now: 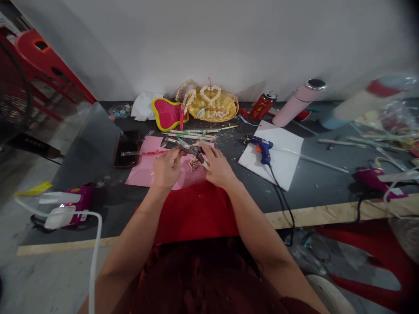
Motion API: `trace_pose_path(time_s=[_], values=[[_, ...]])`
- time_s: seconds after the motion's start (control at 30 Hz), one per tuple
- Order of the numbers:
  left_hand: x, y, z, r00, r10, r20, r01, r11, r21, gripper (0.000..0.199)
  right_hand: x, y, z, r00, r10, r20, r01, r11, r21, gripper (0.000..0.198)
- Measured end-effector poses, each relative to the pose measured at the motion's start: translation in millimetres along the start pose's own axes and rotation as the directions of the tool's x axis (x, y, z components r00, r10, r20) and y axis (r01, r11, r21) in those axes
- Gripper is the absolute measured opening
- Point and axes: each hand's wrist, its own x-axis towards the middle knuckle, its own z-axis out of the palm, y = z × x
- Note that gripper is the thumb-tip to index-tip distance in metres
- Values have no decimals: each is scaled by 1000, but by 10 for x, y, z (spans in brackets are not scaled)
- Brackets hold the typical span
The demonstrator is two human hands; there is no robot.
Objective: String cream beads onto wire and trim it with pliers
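Note:
My right hand [216, 165] is wrapped round the handles of a pair of pruning shears [191, 148], whose metal head points left across a pink sheet [144, 168]. Close to the blades, my left hand [167, 168] is closed in a pinch; what sits between its fingers is too small to make out. Between the hands, a little heap of short pale cut pieces [194, 164] lies on the sheet. Just beyond the shears are several thin sticks [203, 131] with green patterned wrapping. A red cloth [199, 213] covers my lap at the table's edge.
A phone [127, 148] lies left of the sheet. Behind stand a woven basket [229, 98] with bead-like strings, a red can [263, 104] and a pink bottle [299, 101]. On a white board [278, 161] rests a blue glue gun [262, 147], its cord hanging over the front edge.

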Motion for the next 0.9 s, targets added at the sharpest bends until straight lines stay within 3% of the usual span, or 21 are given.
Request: trace_pose_path(time_s=[0.17, 0.6, 0.73, 0.9], values=[[19, 35, -36, 999, -28, 43, 30, 999, -30, 24, 8, 9, -9, 1000, 12, 8, -12, 1000, -10, 80], [27, 38, -62, 998, -59, 16, 60, 997, -55, 27, -27, -105, -14, 999, 49, 2, -49, 999, 1, 70], [23, 53, -44, 997, -69, -24, 66, 994, -91, 16, -19, -60, -20, 999, 43, 9, -43, 998, 50, 70], [6, -2, 6, 997, -17, -76, 14, 999, -29, 20, -2, -11, 13, 999, 27, -24, -26, 999, 32, 75]])
